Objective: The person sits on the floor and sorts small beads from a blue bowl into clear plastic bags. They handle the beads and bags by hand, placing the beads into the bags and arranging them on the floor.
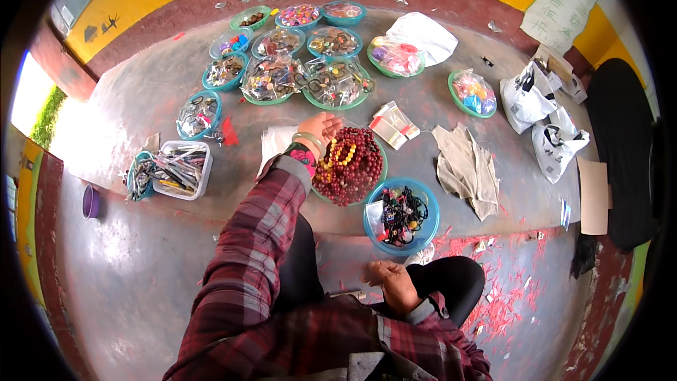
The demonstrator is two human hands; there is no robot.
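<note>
My left hand [321, 127] reaches out at the far rim of a green basket, with a bangle and a red band at the wrist. Its fingers are stretched, and I see nothing held in them. Dark red bead strings [350, 175] fill that basket, with a strand of yellow beads [343, 153] on top. Close to my right knee, my right hand [396, 285] is curled closed; whatever its fingers may hold is hidden. Just beyond it stands a blue basket [400, 248] of black corded trinkets [405, 215] and a small clear packet [374, 219].
Several baskets of bagged trinkets [337, 83] crowd the far side of the raised platform. A white tub [185, 189] of pens stands left. To the right lie a beige cloth [465, 169], a stack of cards [393, 125] and white bags [527, 95]. Red scraps [486, 296] litter the floor.
</note>
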